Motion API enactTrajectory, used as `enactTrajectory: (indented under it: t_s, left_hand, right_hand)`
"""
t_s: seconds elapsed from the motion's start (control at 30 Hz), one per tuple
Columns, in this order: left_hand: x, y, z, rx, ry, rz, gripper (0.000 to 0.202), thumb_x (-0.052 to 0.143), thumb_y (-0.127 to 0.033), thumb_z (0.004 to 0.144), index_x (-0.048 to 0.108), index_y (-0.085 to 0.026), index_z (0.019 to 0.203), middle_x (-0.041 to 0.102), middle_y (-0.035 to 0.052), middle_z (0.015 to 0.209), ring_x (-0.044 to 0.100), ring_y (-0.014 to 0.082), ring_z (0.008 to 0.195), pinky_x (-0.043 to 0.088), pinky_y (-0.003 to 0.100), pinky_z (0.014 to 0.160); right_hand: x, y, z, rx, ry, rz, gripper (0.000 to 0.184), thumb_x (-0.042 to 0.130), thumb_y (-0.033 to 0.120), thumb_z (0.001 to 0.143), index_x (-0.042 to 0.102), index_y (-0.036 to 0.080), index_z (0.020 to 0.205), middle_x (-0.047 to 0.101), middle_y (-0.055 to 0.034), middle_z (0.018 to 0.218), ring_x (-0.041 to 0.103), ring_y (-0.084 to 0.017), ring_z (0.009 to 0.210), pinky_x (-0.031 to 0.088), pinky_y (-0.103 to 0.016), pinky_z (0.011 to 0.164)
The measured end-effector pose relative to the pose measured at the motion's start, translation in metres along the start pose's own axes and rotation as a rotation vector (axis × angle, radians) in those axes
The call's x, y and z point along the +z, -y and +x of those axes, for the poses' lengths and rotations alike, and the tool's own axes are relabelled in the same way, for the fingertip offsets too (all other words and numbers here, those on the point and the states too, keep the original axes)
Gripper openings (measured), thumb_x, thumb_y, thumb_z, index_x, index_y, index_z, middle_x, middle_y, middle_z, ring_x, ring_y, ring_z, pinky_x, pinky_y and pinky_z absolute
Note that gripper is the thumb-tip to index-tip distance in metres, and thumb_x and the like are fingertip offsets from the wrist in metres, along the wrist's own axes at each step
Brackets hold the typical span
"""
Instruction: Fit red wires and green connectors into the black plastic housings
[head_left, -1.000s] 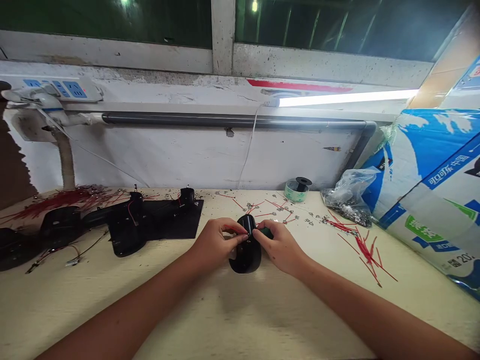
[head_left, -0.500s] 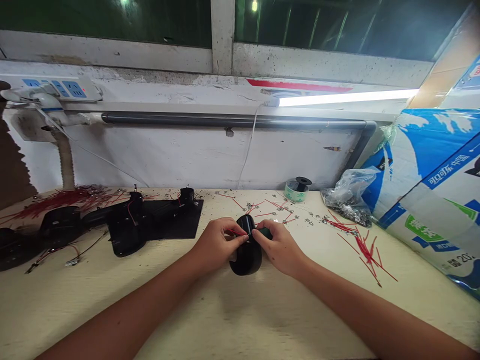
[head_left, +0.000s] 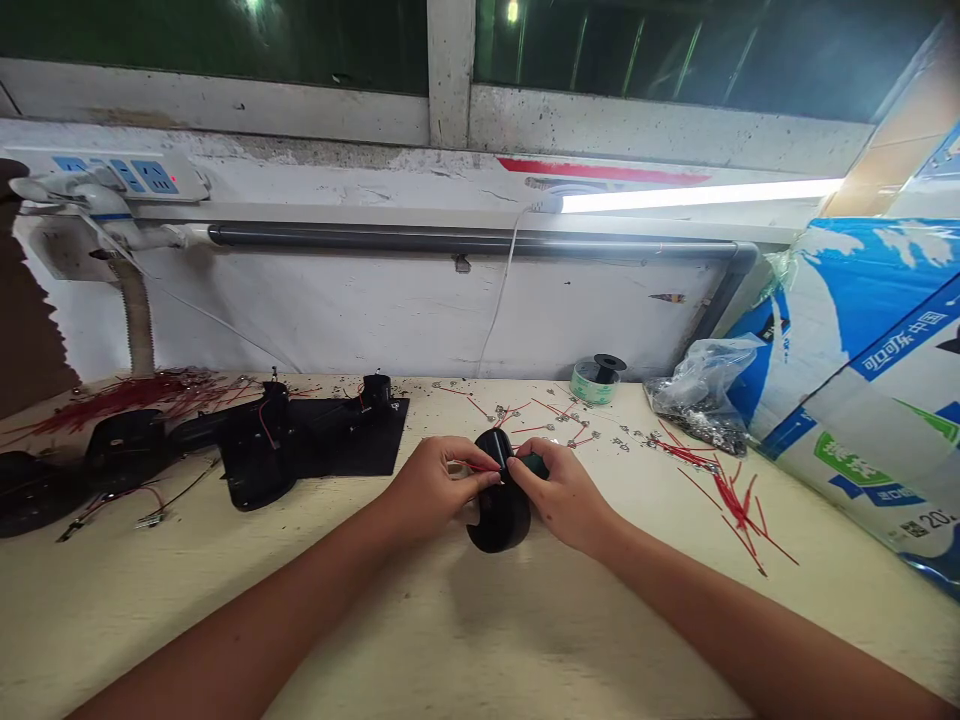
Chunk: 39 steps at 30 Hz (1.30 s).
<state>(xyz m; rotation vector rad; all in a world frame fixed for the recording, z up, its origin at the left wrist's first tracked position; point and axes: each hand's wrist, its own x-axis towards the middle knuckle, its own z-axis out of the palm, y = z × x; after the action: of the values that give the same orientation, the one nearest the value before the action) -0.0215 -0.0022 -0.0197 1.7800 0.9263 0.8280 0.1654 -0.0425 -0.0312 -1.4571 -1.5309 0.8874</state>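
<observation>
While a rounded black plastic housing (head_left: 499, 515) was gripped between the left hand (head_left: 439, 485) and the right hand (head_left: 562, 497), its lower end was seen close to the pale table top (head_left: 225, 610); whether the two touched could not be told. Both hands were curled firmly around the housing. Thin red wires (head_left: 480, 466) were pinched at the left fingertips (head_left: 489, 478), and one small dark green part (head_left: 534, 464) was covered in part by the right fingers (head_left: 521, 472).

Further left, three black housings (head_left: 259, 460) were counted, the nearest lying partly on one black mat (head_left: 352, 450), with one short black cup (head_left: 376, 390) standing at the mat's far corner. Two loose piles of red wires were spread on the table, one at the far left (head_left: 127, 395) and one at the right (head_left: 739, 505), and many small metal terminals (head_left: 540, 420) were scattered between them.

One clear plastic bag (head_left: 701, 415) was filled with similar metal pieces. One roll of green-and-white tape (head_left: 592, 382) stood on a black spool. On one large blue-and-white carton (head_left: 847, 400), Chinese characters and the digits "20" were partly legible. One wall-mounted power strip (head_left: 112, 178) showed three blue sockets.
</observation>
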Motion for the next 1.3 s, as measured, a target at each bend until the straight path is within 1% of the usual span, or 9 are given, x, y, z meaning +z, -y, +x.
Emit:
enactTrajectory:
  t_s: [0.1, 0.27, 0.37, 0.57, 0.67, 0.87, 1.03, 1.2, 1.3]
  left_hand:
    - [-0.0007, -0.0027, -0.0015, -0.015, 0.004, 0.007, 0.019, 0.070, -0.036, 0.080, 0.077, -0.021, 0.090, 0.074, 0.0028, 0.094, 0.069, 0.0150, 0.091, 0.055, 0.027, 0.086]
    - [-0.0003, -0.0032, -0.0012, 0.000, -0.019, 0.093, 0.020, 0.067, -0.038, 0.082, 0.075, -0.020, 0.083, 0.074, 0.0021, 0.086, 0.067, 0.0137, 0.084, 0.052, 0.024, 0.078]
    - [-0.0007, -0.0035, -0.0012, -0.005, -0.021, 0.134, 0.022, 0.066, -0.039, 0.082, 0.075, -0.020, 0.083, 0.074, 0.0018, 0.085, 0.067, 0.0133, 0.082, 0.051, 0.024, 0.076]
    - [0.0009, -0.0012, -0.0013, 0.003, -0.012, 0.114, 0.023, 0.065, -0.040, 0.082, 0.075, -0.019, 0.083, 0.074, 0.0024, 0.084, 0.067, 0.0134, 0.081, 0.051, 0.024, 0.076]
    - [0.0027, 0.0006, -0.0013, -0.005, -0.016, 0.095, 0.022, 0.066, -0.039, 0.082, 0.075, -0.019, 0.082, 0.074, 0.0028, 0.082, 0.067, 0.0132, 0.079, 0.051, 0.024, 0.074]
    - [0.0045, 0.0020, -0.0010, 0.005, -0.033, 0.068, 0.021, 0.068, -0.037, 0.080, 0.075, -0.017, 0.081, 0.074, 0.0037, 0.083, 0.067, 0.0141, 0.078, 0.051, 0.024, 0.072]
    - [0.0072, 0.0013, -0.0014, 0.020, -0.058, 0.095, 0.018, 0.069, -0.034, 0.079, 0.076, -0.018, 0.079, 0.074, 0.0033, 0.081, 0.066, 0.0138, 0.078, 0.050, 0.024, 0.071]
    - [0.0067, -0.0009, -0.0019, 0.017, -0.073, 0.139, 0.019, 0.069, -0.035, 0.079, 0.077, -0.019, 0.078, 0.074, 0.0040, 0.082, 0.065, 0.0151, 0.081, 0.050, 0.027, 0.075]
    - [0.0025, -0.0024, -0.0019, -0.017, -0.045, 0.032, 0.022, 0.073, -0.038, 0.076, 0.076, -0.019, 0.088, 0.073, 0.0051, 0.092, 0.065, 0.0162, 0.089, 0.051, 0.029, 0.085]
  right_hand:
    - [-0.0004, -0.0007, 0.0002, -0.022, -0.009, -0.016, 0.026, 0.056, 0.044, 0.089, 0.056, 0.018, 0.085, 0.055, 0.0007, 0.066, 0.043, -0.012, 0.057, 0.035, -0.025, 0.052]
    - [-0.0011, 0.0009, 0.0002, 0.009, -0.017, -0.023, 0.027, 0.058, 0.045, 0.088, 0.057, 0.018, 0.084, 0.053, 0.0012, 0.063, 0.042, -0.012, 0.054, 0.034, -0.025, 0.050]
    - [-0.0007, 0.0019, 0.0002, -0.001, -0.026, -0.020, 0.026, 0.058, 0.044, 0.087, 0.057, 0.018, 0.082, 0.053, 0.0010, 0.062, 0.042, -0.012, 0.053, 0.033, -0.024, 0.048]
    - [0.0018, 0.0009, 0.0005, 0.043, 0.004, 0.052, 0.025, 0.059, 0.043, 0.087, 0.054, 0.019, 0.084, 0.048, 0.0032, 0.057, 0.038, -0.010, 0.047, 0.028, -0.023, 0.043]
    - [0.0035, 0.0006, -0.0002, 0.051, 0.008, 0.100, 0.024, 0.058, 0.042, 0.087, 0.051, 0.020, 0.081, 0.045, 0.0044, 0.055, 0.036, -0.010, 0.046, 0.025, -0.023, 0.043]
    - [0.0068, 0.0000, -0.0011, 0.034, -0.028, 0.099, 0.024, 0.058, 0.041, 0.084, 0.048, 0.020, 0.077, 0.044, 0.0043, 0.057, 0.035, -0.010, 0.050, 0.027, -0.023, 0.045]
    - [0.0070, -0.0021, -0.0001, 0.013, -0.053, 0.063, 0.025, 0.057, 0.043, 0.083, 0.050, 0.019, 0.080, 0.046, 0.0033, 0.060, 0.038, -0.012, 0.054, 0.030, -0.024, 0.048]
    - [0.0055, 0.0001, 0.0006, 0.007, -0.055, 0.026, 0.026, 0.058, 0.044, 0.084, 0.052, 0.018, 0.080, 0.047, 0.0027, 0.060, 0.038, -0.011, 0.054, 0.029, -0.024, 0.047]
    - [0.0036, -0.0005, 0.0029, 0.054, -0.018, 0.101, 0.028, 0.058, 0.046, 0.086, 0.054, 0.018, 0.082, 0.047, 0.0032, 0.058, 0.036, -0.010, 0.049, 0.026, -0.024, 0.045]
